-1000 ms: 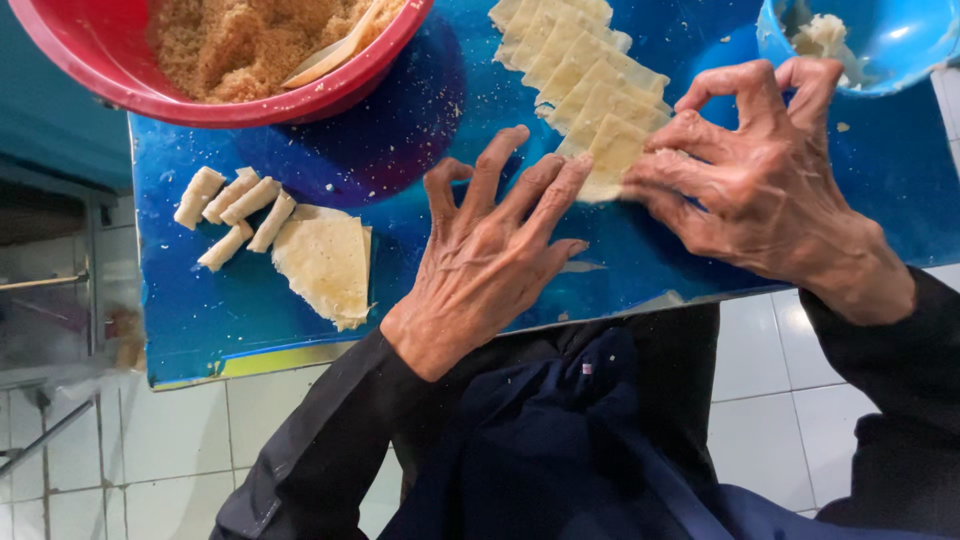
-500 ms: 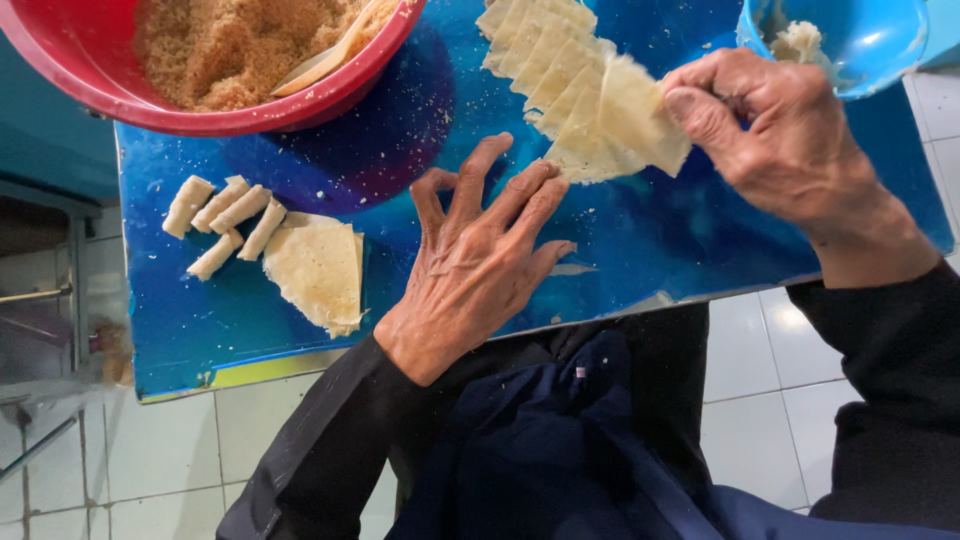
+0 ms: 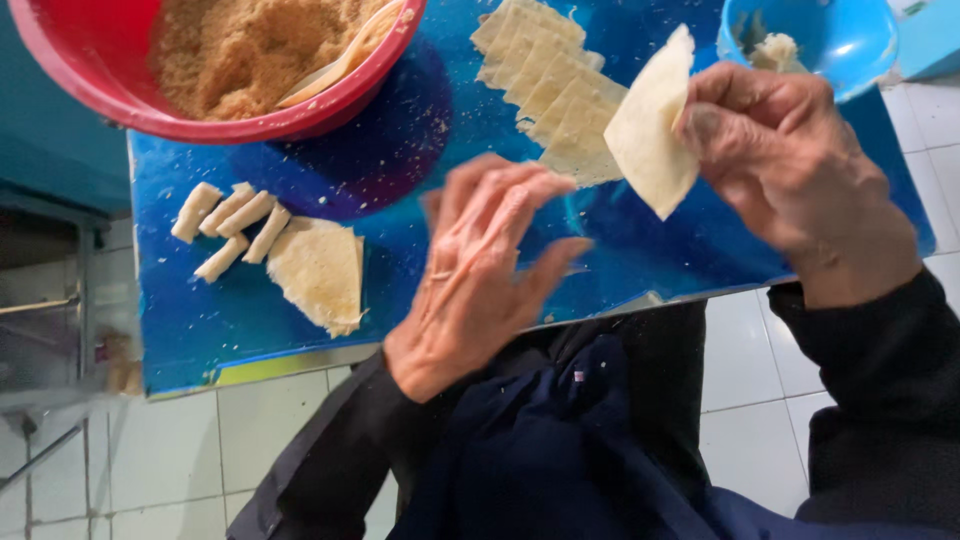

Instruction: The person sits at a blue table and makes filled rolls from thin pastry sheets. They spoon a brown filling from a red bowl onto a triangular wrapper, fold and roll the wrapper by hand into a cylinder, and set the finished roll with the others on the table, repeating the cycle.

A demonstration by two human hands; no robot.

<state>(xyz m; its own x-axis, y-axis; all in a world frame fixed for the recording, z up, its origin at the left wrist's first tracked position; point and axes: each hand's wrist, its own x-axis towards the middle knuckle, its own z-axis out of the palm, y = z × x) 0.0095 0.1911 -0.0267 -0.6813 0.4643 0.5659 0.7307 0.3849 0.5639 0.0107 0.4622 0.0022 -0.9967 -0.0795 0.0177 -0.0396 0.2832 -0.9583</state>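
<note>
My right hand pinches one thin pale wrapper sheet and holds it up above the blue tabletop. It hangs just right of the fanned stack of wrapper sheets. My left hand hovers over the middle of the table, fingers spread and slightly blurred, holding nothing. Several finished pale rolls lie at the left, beside a folded sheet.
A red bowl of brown crumbly filling with a pale utensil in it stands at the back left. A blue bowl with a white lump sits at the back right. Crumbs dot the tabletop; white floor tiles show below.
My right hand peeled one sheet off the stack and lifted it clear. My left hand rose off the table and curled slightly.
</note>
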